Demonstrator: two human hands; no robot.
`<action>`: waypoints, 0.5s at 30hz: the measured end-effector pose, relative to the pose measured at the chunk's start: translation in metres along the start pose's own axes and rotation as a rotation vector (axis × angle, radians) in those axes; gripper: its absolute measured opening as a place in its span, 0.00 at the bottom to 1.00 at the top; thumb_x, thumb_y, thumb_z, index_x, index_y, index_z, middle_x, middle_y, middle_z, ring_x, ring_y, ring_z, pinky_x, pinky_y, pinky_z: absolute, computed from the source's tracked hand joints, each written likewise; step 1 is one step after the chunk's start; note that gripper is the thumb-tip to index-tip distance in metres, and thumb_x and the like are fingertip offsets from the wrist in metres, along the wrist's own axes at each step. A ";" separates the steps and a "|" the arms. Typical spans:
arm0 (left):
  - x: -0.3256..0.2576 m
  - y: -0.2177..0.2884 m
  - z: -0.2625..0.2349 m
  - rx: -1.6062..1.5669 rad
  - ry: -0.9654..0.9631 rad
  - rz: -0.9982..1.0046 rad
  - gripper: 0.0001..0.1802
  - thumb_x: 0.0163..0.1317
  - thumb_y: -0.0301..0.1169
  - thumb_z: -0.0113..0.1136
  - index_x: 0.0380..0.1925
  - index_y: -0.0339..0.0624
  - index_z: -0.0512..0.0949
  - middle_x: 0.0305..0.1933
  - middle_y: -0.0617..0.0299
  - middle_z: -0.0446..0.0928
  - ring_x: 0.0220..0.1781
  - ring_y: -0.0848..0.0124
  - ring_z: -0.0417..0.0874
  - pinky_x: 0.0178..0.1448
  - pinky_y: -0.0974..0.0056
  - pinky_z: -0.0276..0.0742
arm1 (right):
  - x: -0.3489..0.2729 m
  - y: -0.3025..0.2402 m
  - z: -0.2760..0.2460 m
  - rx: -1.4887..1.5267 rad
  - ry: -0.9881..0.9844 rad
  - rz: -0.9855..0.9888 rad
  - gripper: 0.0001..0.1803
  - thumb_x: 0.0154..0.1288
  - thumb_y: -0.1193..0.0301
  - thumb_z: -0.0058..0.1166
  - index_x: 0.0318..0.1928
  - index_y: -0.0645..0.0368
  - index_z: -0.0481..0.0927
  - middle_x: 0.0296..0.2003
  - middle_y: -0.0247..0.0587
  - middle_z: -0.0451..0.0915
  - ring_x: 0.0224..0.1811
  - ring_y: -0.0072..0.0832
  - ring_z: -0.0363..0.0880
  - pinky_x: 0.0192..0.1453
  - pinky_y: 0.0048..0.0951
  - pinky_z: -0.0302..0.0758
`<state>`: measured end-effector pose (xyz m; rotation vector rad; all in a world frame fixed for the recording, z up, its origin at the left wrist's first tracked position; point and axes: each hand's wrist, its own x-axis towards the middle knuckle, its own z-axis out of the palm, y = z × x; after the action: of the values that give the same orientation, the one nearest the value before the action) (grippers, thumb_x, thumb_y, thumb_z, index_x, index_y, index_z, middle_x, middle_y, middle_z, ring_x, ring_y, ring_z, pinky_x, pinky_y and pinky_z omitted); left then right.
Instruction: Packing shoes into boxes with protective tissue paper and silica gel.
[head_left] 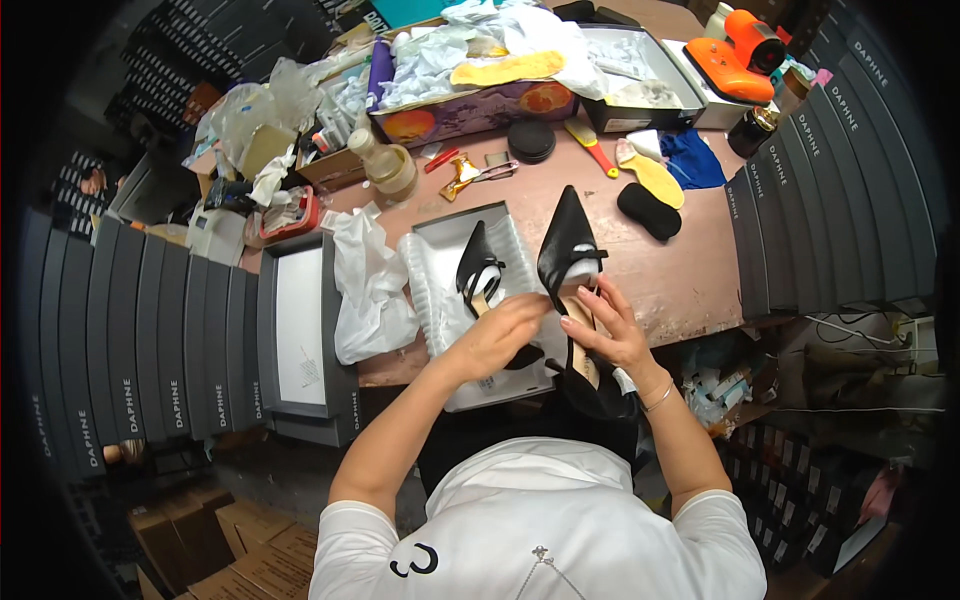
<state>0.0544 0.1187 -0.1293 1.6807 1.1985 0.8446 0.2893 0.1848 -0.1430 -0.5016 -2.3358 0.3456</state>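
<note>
A black pointed slingback shoe (pixel 562 250) with a small bow and white stuffing in its toe is held above the table's near edge. My right hand (pixel 615 330) is closed around its open side, fingers at the pale insole. Just left of that shoe is my left hand (pixel 503 335), its fingers together and bent, with the tips at the shoe's edge. Whatever lies under those fingers is hidden. A matching black shoe (pixel 476 258) lies in an open shoebox (pixel 425 232) lined with white wrapping, partly beneath my left hand.
Crumpled white tissue paper (pixel 365 290) and an empty grey box lid (pixel 303 345) lie to the left. Stacks of dark shoeboxes (pixel 150 340) flank the table. Further back are a glass pump bottle (pixel 385 168), a red-yellow brush (pixel 592 148), yellow insoles (pixel 655 180) and a black pad (pixel 649 210).
</note>
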 end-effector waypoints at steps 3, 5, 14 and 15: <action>0.005 0.011 -0.028 0.620 -0.196 0.067 0.19 0.60 0.25 0.51 0.53 0.37 0.75 0.57 0.50 0.74 0.64 0.55 0.70 0.70 0.57 0.61 | 0.013 0.007 -0.022 0.115 -0.127 0.204 0.29 0.51 0.81 0.58 0.56 0.47 0.80 0.59 0.42 0.72 0.69 0.49 0.60 0.69 0.43 0.66; 0.000 -0.009 -0.035 0.791 -0.281 -0.008 0.17 0.53 0.23 0.54 0.45 0.39 0.78 0.50 0.55 0.76 0.60 0.57 0.72 0.66 0.54 0.65 | -0.001 0.026 -0.010 0.182 -0.126 0.300 0.32 0.47 0.83 0.59 0.56 0.49 0.79 0.58 0.43 0.72 0.70 0.49 0.59 0.69 0.43 0.66; -0.005 -0.038 -0.044 0.908 -0.218 0.086 0.18 0.49 0.21 0.58 0.43 0.45 0.79 0.50 0.60 0.76 0.60 0.63 0.73 0.66 0.52 0.61 | -0.017 0.054 -0.006 0.399 -0.040 0.557 0.22 0.54 0.87 0.52 0.50 0.61 0.77 0.51 0.46 0.78 0.63 0.43 0.71 0.66 0.37 0.66; -0.004 -0.029 -0.059 0.839 -0.184 0.133 0.20 0.47 0.20 0.59 0.44 0.45 0.78 0.52 0.60 0.76 0.61 0.63 0.72 0.66 0.50 0.60 | -0.008 0.051 -0.024 0.335 0.041 0.488 0.20 0.54 0.84 0.56 0.50 0.63 0.77 0.46 0.49 0.81 0.50 0.41 0.79 0.55 0.35 0.73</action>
<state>-0.0091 0.1353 -0.1337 2.4599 1.4202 0.2312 0.3243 0.2292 -0.1503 -0.8958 -2.0349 0.9255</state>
